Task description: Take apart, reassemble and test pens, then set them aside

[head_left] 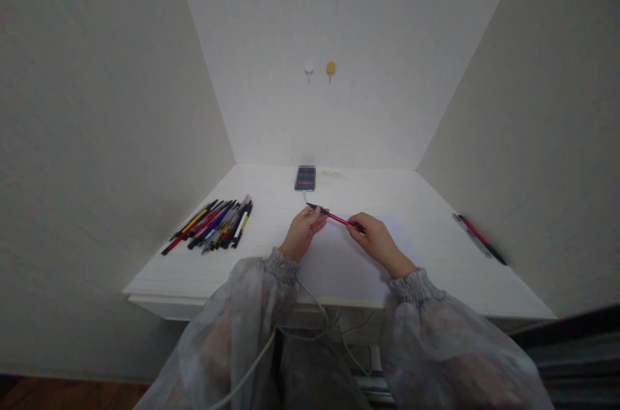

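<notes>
The left hand (306, 226) has its thumb and fingers pinched on a slim pen with a red barrel and black ends (339, 219), gripping it close to its far black end, which juts out past the fingertips. The right hand (372, 234) is clamped on the pen's opposite end, thumb and fingers closed about the black part there. The pen is held at a slant between the two hands, near the middle of the white tabletop (271, 190), with its red barrel bare between them. Below it, a pale rectangular sheet (339, 271) lies on the tabletop, reaching toward the near edge. Both forearms are in sheer, pale grey sleeves (232, 326) with gathered cuffs at the wrists.

To the left lies a loose heap of pens in black, red, blue, yellow, white and clear plastic (213, 227), well apart from the left hand. On the right side of the tabletop, beside the right wall, lies another red-and-black pen (479, 237), with a slim greyish shape alongside it, too blurred to identify. A small dark rectangular device with a screen (305, 179) rests beyond the left hand, a white cord running from its near edge. On the back wall, a white round hook (309, 68) and a gold-coloured round hook (330, 68) hang side by side. Pale cables (249, 371) dangle below the near edge.
</notes>
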`<state>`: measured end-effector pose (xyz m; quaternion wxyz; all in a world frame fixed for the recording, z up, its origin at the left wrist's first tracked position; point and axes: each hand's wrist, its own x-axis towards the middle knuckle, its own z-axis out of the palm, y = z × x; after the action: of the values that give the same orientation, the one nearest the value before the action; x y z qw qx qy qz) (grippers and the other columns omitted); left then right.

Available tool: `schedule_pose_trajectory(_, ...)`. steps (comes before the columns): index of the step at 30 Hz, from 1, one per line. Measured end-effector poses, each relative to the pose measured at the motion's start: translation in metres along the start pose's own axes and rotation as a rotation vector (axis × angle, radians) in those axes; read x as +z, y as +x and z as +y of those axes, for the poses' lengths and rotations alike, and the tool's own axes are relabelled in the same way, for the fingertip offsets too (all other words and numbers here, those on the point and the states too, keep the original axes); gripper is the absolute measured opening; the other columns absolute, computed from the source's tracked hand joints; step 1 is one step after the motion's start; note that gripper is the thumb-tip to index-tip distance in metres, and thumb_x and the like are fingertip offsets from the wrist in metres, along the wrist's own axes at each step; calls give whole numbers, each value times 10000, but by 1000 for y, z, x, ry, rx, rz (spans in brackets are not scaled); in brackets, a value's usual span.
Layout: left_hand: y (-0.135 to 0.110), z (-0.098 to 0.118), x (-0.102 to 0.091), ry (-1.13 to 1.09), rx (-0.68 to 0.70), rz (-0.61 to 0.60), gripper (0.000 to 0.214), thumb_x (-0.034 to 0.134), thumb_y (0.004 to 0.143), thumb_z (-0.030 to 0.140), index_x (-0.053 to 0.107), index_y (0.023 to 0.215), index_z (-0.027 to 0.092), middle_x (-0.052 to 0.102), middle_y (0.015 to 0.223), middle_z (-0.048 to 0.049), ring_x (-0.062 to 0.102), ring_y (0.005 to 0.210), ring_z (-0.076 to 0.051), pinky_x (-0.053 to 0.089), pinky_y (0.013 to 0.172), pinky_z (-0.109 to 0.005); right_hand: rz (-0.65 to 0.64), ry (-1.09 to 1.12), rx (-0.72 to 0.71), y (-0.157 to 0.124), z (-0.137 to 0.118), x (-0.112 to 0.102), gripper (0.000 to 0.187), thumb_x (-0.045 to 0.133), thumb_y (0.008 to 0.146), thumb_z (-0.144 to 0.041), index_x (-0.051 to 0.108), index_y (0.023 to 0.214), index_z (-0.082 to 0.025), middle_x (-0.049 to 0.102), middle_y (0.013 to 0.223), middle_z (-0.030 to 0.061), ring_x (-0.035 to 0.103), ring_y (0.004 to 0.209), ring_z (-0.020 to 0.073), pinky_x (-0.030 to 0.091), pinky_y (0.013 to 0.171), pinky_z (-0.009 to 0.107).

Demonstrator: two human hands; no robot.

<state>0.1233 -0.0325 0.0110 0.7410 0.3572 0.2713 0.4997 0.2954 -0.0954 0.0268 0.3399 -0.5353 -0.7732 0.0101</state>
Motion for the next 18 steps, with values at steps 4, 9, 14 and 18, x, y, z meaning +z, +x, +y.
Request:
schedule_pose_trajectory(4, 1, -1, -1, -6, -9, 8, 129, 600, 722, 220, 524, 763, 125, 629, 883, -70, 606, 731, -86, 481, 678, -183, 47, 25, -18, -1, -1, 4, 155, 426, 806, -244, 565, 828, -179, 558, 730, 45, 505, 677, 148, 396, 626, 254)
schedule_pose_trajectory(9, 2, -2, -2, 16, -24, -1, 140, 604, 717, 244, 514, 740, 139, 633, 852, -54, 611, 738, -93, 479, 698, -197, 108, 45, -46, -2, -4, 5, 175, 400, 827, -242, 564, 845, -182, 551, 751, 60, 505, 726, 162, 408, 664, 279)
schedule_pose_trajectory(14, 2, -3, -1, 10, -22, 9, 171, 626, 696, 234, 491, 721, 132, 634, 827, -62, 616, 719, -99, 481, 722, -226, 134, 81, -40, -2, -6, 8, 180, 397, 826, -240, 566, 864, -187, 549, 755, 62, 504, 715, 160, 419, 658, 283)
schedule_pose_trajectory(18, 1, -3, -1, 7, -15, 12, 173, 637, 683, 220, 499, 728, 127, 631, 816, -60, 616, 714, -99, 480, 739, -238, 126, 130, -19, -2, -6, 10, 186, 405, 824, -250, 570, 884, -187, 558, 774, 62, 516, 717, 156, 429, 650, 274)
